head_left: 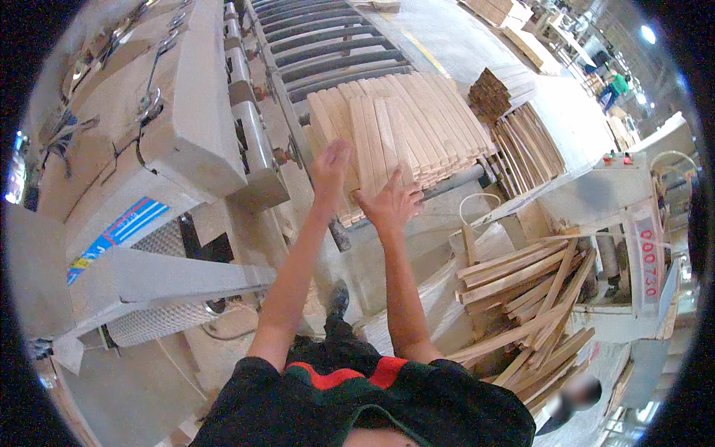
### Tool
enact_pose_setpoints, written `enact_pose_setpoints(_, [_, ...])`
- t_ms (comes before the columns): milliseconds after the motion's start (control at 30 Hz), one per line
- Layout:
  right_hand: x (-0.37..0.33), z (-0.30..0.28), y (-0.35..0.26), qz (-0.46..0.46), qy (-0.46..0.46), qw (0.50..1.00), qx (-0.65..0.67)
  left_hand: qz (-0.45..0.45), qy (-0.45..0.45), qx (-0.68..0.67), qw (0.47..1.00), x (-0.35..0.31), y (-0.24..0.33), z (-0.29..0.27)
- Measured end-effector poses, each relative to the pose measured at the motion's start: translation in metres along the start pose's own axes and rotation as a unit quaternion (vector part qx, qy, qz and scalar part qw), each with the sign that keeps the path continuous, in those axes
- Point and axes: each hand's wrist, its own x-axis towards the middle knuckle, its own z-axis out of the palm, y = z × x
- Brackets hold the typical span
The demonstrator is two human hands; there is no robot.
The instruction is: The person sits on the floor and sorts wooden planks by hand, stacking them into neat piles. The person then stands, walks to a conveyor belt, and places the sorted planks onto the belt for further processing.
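Observation:
A wide stack of pale wooden slats [424, 119] lies in layers on a roller conveyor ahead of me. A few loose slats [376, 141] rest on top at its left side. My right hand [391, 205] is open, its fingers spread over the near ends of these top slats. Beside their left edge is my left hand [331, 170], seen side-on, slightly blurred. Its fingers look stretched out and close together, with nothing visibly gripped. Whether its palm touches the slats is hidden.
Rollers [335, 45] run away beyond the stack. A large grey machine [186, 134] flanks the left. Wood strips [525, 149] are piled to the right, with a jumbled heap of offcuts [521, 283] nearer me. One person [581, 391] is at lower right, another [615, 88] far off.

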Motion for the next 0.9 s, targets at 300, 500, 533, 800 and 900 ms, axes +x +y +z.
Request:
enact_pose_setpoints(300, [-0.08,0.005,0.042,-0.025,0.05,0.998,0.01,-0.364,0.0,-0.275,0.89,-0.13,-0.065,-0.066])
enact_pose_setpoints(500, [-0.189,0.004,0.093,-0.041,0.041,0.981,0.184,-0.277,-0.213,-0.248,0.903,-0.14,-0.035,-0.033])
enact_pose_setpoints(533, [-0.212,0.008,0.102,-0.041,0.046,0.979,0.194,-0.377,-0.158,-0.375,0.832,-0.148,-0.026,-0.031])
enact_pose_setpoints(800, [-0.388,0.039,0.158,-0.169,0.069,0.972,0.148,-0.394,-0.218,-0.427,0.784,-0.3,0.005,-0.139])
enact_pose_setpoints(900, [-0.448,0.049,0.152,-0.202,0.085,0.941,0.259,-0.272,-0.168,-0.379,0.869,-0.363,0.03,-0.225])
